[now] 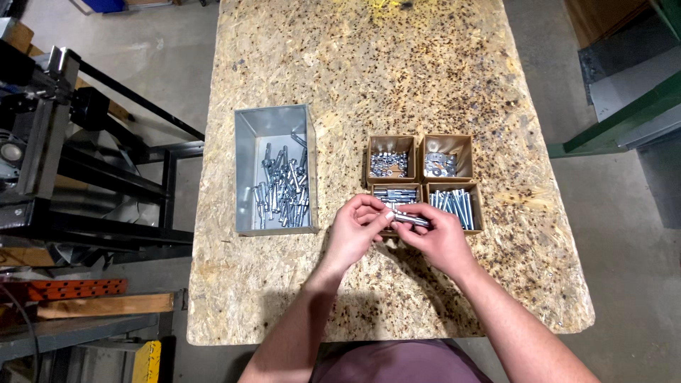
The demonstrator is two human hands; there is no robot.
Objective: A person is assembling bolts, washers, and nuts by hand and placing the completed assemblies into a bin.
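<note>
Rectangular grey metal bin [274, 169] left of centre on chipboard table [397, 71], loose bolts [284, 191] inside. Four small square cardboard boxes [424, 181] right of it in a two-by-two block, touching. Nuts [389, 164] back-left, washers [440, 166] back-right, long bolts [454, 207] front-right. Hands [397, 234] at front-left box, before the block.

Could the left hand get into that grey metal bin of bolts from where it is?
Probably yes: the grey bin is open-topped, just beside the left hand, nothing between them, though both hands currently grip a bolt.
</note>
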